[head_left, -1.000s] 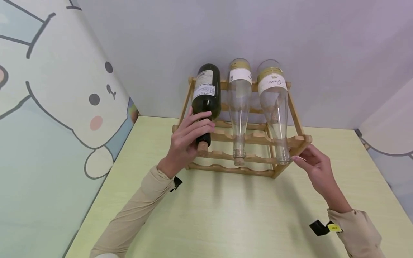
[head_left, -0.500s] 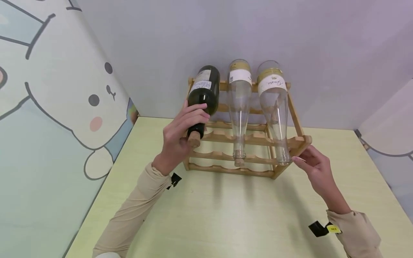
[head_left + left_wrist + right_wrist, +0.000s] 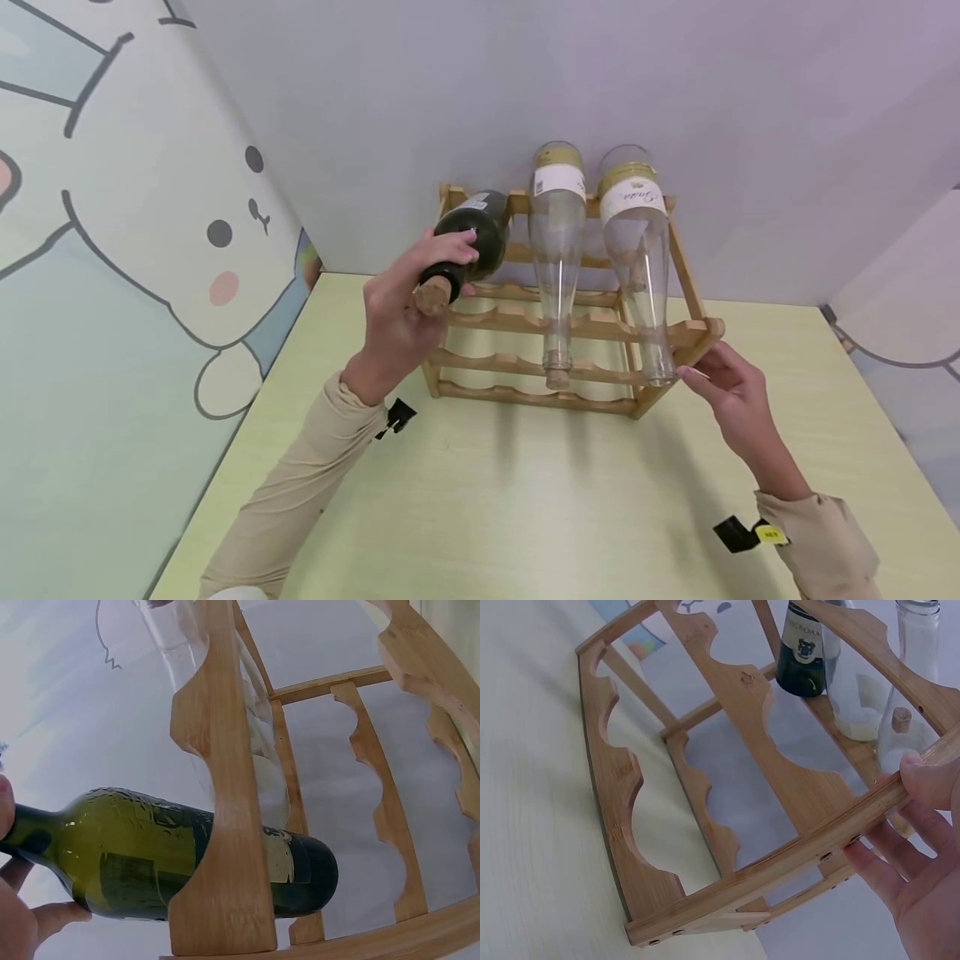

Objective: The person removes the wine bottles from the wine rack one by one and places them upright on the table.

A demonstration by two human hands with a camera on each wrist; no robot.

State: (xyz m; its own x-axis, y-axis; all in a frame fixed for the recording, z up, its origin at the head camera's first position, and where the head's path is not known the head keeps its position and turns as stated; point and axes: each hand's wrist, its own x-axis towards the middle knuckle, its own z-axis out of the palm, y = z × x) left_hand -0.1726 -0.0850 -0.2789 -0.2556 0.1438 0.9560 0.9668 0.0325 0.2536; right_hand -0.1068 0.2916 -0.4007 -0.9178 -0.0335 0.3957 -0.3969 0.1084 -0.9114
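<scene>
My left hand (image 3: 401, 312) grips the neck of a dark green wine bottle (image 3: 491, 229) with a cork in its mouth. Its corked end is raised above the front rail and points toward me, while the base lies low at the back of the wooden wine rack (image 3: 600, 325). In the left wrist view, the green bottle (image 3: 127, 859) passes behind the scalloped rail, with fingers around its neck at the left edge. At the rack's right side, my right hand (image 3: 738, 400) holds the side bar; the right wrist view shows thumb and fingers (image 3: 877, 874) on either side of it.
Two clear glass bottles lie on the rack's top level: a corked one (image 3: 557, 242) in the middle and a wider one (image 3: 636, 242) at right. The rack stands on a pale table (image 3: 525, 500) against a grey wall (image 3: 525, 67). Lower scalloped rails hold no bottles.
My left hand has moved left and up in view, tilting the green bottle so its corked neck rises and its base sinks toward the rack. My right hand stays on the rack.
</scene>
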